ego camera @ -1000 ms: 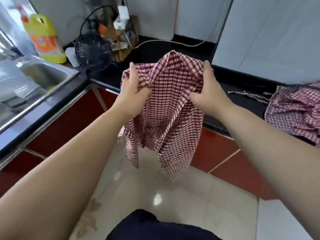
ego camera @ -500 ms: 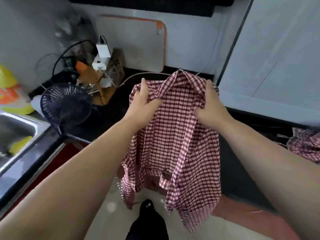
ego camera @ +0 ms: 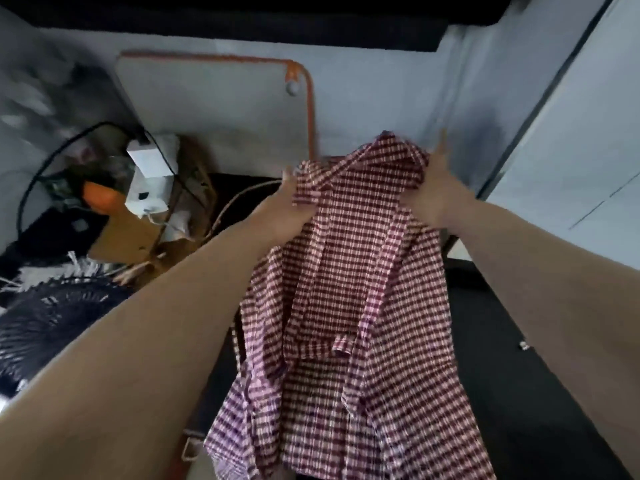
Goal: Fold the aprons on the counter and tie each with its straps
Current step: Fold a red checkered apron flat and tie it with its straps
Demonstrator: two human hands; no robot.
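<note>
Both hands hold one red-and-white checked apron (ego camera: 349, 306) up in the air in front of the person, above the black counter (ego camera: 512, 358). The left hand (ego camera: 289, 211) grips the cloth's top edge at its left corner, fingers curled into a bunch of fabric. The right hand (ego camera: 434, 192) grasps the top edge at the other corner, its fingers reaching up behind the cloth (motion blur smears the fingertips, so exactly how they pinch cannot be told).

Between the two grips the top edge rises in a small peak, and all the rest of the apron hangs below the hands. It falls in loose, uneven folds, widens downward, and its lower hem runs out of the bottom of the view. About halfway down, a folded layer ends in a horizontal edge across the front. Whether the lower part brushes the counter cannot be told.

Behind the hands a white cutting board (ego camera: 214, 109) with an orange rim leans against the wall. To the left, on the counter, sit a white plug adapter (ego camera: 149, 161) with a black cable, an orange object (ego camera: 100, 197) and a brown cardboard box (ego camera: 128, 237). Nearest the left arm is a black fan grille (ego camera: 52, 317).
</note>
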